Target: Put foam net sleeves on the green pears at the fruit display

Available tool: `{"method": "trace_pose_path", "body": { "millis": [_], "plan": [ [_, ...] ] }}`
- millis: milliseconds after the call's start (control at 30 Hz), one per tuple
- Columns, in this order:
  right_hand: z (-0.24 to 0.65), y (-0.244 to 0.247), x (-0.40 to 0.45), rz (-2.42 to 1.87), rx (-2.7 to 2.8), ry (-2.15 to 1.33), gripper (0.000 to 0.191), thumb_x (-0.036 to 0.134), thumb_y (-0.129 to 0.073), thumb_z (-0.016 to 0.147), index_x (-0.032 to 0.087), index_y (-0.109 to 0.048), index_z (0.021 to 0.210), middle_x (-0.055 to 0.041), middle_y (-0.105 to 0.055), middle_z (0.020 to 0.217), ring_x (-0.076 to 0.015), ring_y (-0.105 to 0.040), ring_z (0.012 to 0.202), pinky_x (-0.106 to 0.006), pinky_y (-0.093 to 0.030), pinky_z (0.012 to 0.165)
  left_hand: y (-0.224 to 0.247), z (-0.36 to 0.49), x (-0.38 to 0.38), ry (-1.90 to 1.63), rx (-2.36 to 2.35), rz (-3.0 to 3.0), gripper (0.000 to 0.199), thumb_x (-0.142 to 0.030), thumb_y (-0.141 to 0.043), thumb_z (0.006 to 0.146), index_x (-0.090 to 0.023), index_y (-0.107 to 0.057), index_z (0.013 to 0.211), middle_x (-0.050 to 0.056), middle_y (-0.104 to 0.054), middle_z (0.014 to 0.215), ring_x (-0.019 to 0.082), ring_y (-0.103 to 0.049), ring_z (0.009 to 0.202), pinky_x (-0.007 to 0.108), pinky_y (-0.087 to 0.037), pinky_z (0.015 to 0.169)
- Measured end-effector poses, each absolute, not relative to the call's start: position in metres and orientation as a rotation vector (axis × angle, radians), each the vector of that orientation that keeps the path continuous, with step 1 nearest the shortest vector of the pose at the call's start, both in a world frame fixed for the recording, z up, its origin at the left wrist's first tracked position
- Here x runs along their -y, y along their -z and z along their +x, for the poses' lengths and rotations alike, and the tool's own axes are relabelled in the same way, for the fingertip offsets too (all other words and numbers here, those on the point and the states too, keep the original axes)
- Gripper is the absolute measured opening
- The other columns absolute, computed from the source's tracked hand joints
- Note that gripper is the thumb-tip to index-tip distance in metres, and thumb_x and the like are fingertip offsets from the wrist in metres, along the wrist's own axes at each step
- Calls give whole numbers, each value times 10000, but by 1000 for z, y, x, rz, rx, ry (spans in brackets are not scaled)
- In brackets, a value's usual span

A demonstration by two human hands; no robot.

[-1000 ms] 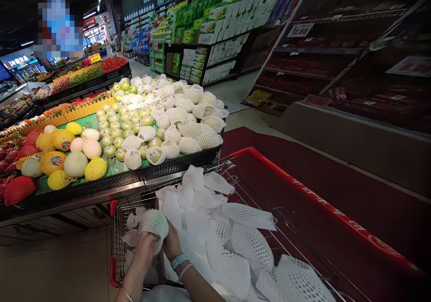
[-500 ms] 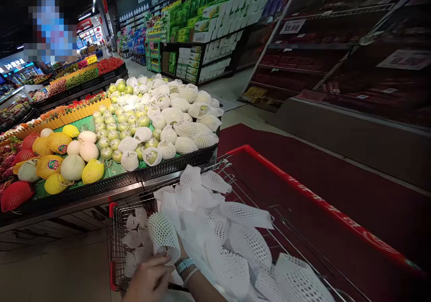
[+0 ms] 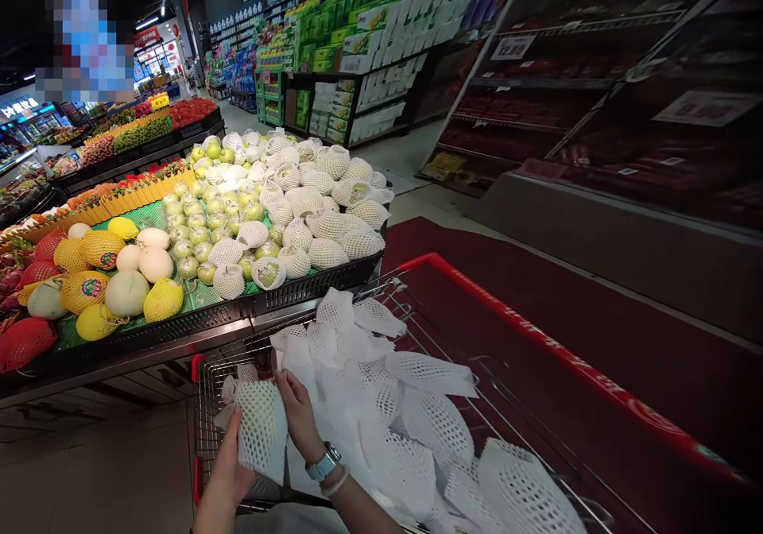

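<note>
A pale green fruit in a white foam net sleeve [image 3: 262,427] is held upright over the shopping cart [image 3: 506,311], between my two hands. My left hand [image 3: 232,462] is closed around its left side, the thumb along the net. On the opposite side, my right hand [image 3: 298,415], with a watch on its wrist, pinches the upper right edge of the sleeve. What part of the fruit lies inside shows only through the mesh. Beside my right hand, a heap of loose white foam nets [image 3: 411,415] fills the cart's top.
Ahead is a fruit stand with netted pears [image 3: 325,224], bare green pears [image 3: 203,224] and melons [image 3: 127,293], edged by a black rim [image 3: 298,292]. Boxed goods [image 3: 375,33] are stacked behind. A dark red mat [image 3: 429,236] and refrigerated shelves [image 3: 536,89] lie right.
The netted fruit has moved left and slightly down and now stands more upright. My right hand has come from behind it to its right edge; my left hand has shifted to its left side.
</note>
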State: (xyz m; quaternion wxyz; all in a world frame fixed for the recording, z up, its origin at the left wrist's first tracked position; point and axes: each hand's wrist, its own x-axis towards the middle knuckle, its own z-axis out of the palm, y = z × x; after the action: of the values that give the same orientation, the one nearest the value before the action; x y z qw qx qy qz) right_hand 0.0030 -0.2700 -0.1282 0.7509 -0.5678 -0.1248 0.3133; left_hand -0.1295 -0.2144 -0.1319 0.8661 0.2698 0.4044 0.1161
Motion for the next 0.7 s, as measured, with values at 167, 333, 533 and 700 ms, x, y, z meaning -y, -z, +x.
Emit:
{"method": "trace_pose_path", "body": {
  "millis": [167, 333, 533, 700],
  "plan": [
    [8, 107, 270, -1239, 469, -731, 549, 721, -585, 838, 236, -466, 610, 44, -414, 599, -150, -373, 570, -292, -338, 560, 139, -135, 213, -242, -924, 509, 663, -675, -817, 553, -208, -722, 1014, 199, -720, 1234, 411, -421, 1442, 530, -377, 1158],
    [11, 98, 265, -1219, 646, -806, 574, 723, -643, 791, 231, -462, 556, 48, -440, 567, -145, -394, 551, -296, -386, 581, 140, -134, 218, -281, -944, 467, 709, -735, -759, 561, -192, -715, 1014, 199, -733, 1189, 426, -462, 1407, 542, -416, 1127],
    [0, 98, 273, -1183, 707, -838, 566, 765, -526, 849, 263, -711, 1034, -69, -712, 1098, -281, -625, 1054, -433, -450, 987, 121, -131, 206, -396, -890, 431, 582, -689, -700, 725, -192, -742, 1025, 118, -775, 1091, 355, -586, 1303, 439, -462, 1107],
    [-9, 108, 267, -1179, 704, -948, 472, 699, -666, 784, 256, -748, 922, -29, -731, 922, -275, -631, 924, -425, -468, 909, 126, -127, 203, -448, -935, 426, 455, -595, -684, 777, -197, -747, 990, 94, -778, 1004, 343, -663, 1191, 428, -515, 1031]
  ]
}}
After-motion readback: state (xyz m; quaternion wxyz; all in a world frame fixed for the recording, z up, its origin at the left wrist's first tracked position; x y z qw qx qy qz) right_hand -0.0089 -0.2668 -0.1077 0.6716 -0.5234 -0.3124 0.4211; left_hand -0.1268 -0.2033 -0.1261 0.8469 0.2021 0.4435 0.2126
